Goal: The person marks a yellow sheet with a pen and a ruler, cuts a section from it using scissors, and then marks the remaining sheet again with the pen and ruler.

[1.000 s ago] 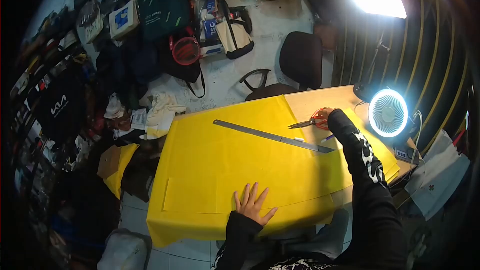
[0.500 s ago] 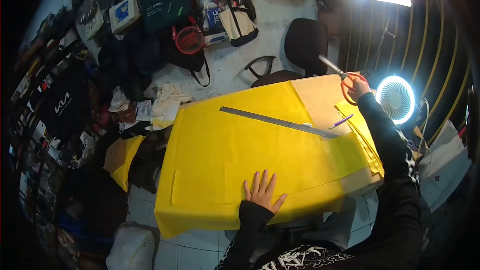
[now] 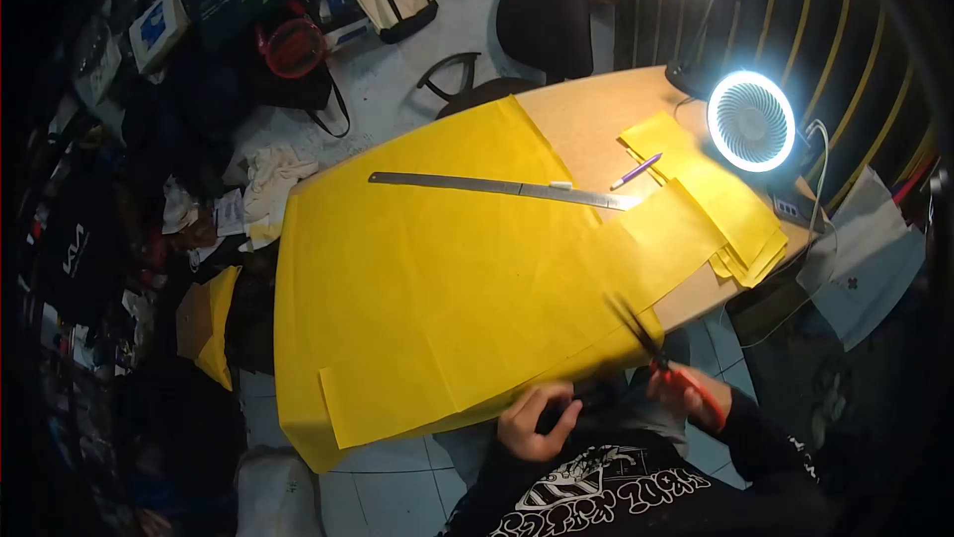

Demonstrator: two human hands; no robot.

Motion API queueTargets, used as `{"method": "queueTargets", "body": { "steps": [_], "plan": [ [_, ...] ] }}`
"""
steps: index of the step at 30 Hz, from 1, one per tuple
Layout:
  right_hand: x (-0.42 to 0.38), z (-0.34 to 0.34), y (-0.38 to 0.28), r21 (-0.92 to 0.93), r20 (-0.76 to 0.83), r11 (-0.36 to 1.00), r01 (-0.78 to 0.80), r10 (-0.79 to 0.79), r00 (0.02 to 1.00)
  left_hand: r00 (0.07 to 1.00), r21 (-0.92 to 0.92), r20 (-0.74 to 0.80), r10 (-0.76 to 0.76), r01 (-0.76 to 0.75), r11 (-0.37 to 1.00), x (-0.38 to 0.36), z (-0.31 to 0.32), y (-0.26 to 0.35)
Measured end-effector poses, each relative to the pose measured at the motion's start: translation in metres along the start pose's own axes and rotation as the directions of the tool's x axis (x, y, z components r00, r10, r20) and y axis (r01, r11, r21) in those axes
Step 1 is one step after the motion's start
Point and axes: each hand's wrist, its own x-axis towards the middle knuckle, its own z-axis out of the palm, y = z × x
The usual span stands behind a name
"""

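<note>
My right hand is wrapped around the red handles of a pair of scissors, just off the table's near edge. The dark blades, smeared by motion, point up and left over the yellow sheet. My left hand is at that sheet's near edge, in front of my chest. Its fingers are curled, with a gap between thumb and index finger, and nothing shows in it. A steel ruler lies across the far part of the sheet, with a small white piece beside it.
A stack of folded yellow pieces lies on the right of the wooden table, with a purple pen by it. Behind the stack stands a lit round fan. A black chair stands beyond the table; bags crowd the left.
My right hand has brought the scissors from the table's far right down to the near edge. My left hand has lifted from lying flat on the sheet and curled. The view has shifted.
</note>
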Motion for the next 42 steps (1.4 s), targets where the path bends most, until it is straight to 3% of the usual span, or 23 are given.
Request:
{"method": "queueTargets", "body": {
  "steps": [1, 2, 3, 4, 6, 7, 8, 11, 15, 16, 19, 23, 29, 34, 37, 40, 42],
  "plan": [
    [-0.007, 0.007, 0.009, 0.056, 0.074, 0.994, -0.094, 0.09, 0.993, 0.98, -0.255, 0.091, -0.179, 0.197, 0.947, -0.011, 0.002, -0.006],
    [-0.01, 0.014, 0.017, 0.008, 0.082, 1.0, -0.009, 0.008, 0.997, 0.919, -0.466, 0.222, -0.325, 0.393, 0.793, -0.028, 0.005, -0.018],
    [-0.013, 0.017, 0.023, -0.017, 0.121, 0.999, -0.034, 0.036, 0.992, 0.826, -0.613, 0.377, -0.419, 0.561, 0.556, -0.04, 0.009, -0.031],
    [-0.017, 0.017, 0.028, -0.046, 0.157, 0.997, -0.055, 0.061, 0.986, 0.784, -0.596, 0.403, -0.473, 0.617, 0.514, -0.045, 0.014, -0.046],
    [-0.024, 0.013, 0.038, -0.121, 0.23, 0.984, -0.129, 0.154, 0.961, 0.576, -0.761, 0.489, -0.656, 0.649, 0.003, -0.044, 0.021, -0.075],
    [-0.025, 0.014, 0.041, -0.147, 0.241, 0.981, -0.125, 0.158, 0.958, 0.45, -0.781, 0.558, -0.698, 0.568, -0.258, -0.044, 0.024, -0.081],
    [-0.025, 0.014, 0.044, -0.174, 0.255, 0.977, -0.12, 0.163, 0.953, 0.374, -0.78, 0.531, -0.76, 0.565, -0.267, -0.043, 0.026, -0.087],
    [-0.027, 0.015, 0.057, -0.227, 0.245, 0.965, -0.133, 0.189, 0.951, 0.342, -0.802, 0.476, -0.81, 0.546, -0.241, -0.028, 0.024, -0.088],
    [-0.032, 0.021, 0.064, -0.307, 0.195, 0.937, -0.169, 0.236, 0.952, 0.401, -0.834, 0.441, -0.803, 0.514, -0.202, -0.018, 0.021, -0.087],
    [-0.034, 0.022, 0.064, -0.306, 0.176, 0.936, -0.177, 0.238, 0.955, 0.38, -0.827, 0.491, -0.784, 0.487, -0.283, -0.018, 0.02, -0.084],
    [-0.038, 0.026, 0.079, -0.318, 0.119, 0.925, -0.207, 0.256, 0.959, 0.57, -0.872, 0.324, -0.755, 0.489, -0.005, -0.024, 0.024, -0.061],
    [-0.037, 0.032, 0.083, -0.306, 0.081, 0.923, -0.233, 0.27, 0.96, 0.618, -0.862, 0.31, -0.722, 0.503, 0.061, -0.033, 0.026, -0.052],
    [-0.032, 0.039, 0.078, -0.324, 0.066, 0.919, -0.226, 0.26, 0.963, 0.467, -0.862, 0.394, -0.792, 0.486, -0.142, -0.041, 0.036, -0.054],
    [-0.032, 0.039, 0.076, -0.29, 0.051, 0.929, -0.228, 0.253, 0.966, 0.428, -0.872, 0.248, -0.869, 0.49, -0.008, -0.02, 0.044, -0.046],
    [-0.031, 0.039, 0.08, -0.258, 0.038, 0.948, -0.187, 0.203, 0.978, 0.475, -0.888, 0.224, -0.851, 0.46, 0.023, -0.023, 0.04, -0.045],
    [-0.03, 0.041, 0.084, -0.216, 0.025, 0.963, -0.162, 0.171, 0.985, 0.596, -0.913, 0.183, -0.782, 0.398, 0.089, -0.034, 0.039, -0.045],
    [-0.027, 0.044, 0.08, -0.177, 0.035, 0.974, -0.144, 0.152, 0.988, 0.566, -0.926, 0.273, -0.778, 0.373, -0.053, -0.034, 0.042, -0.049]
  ]
}}
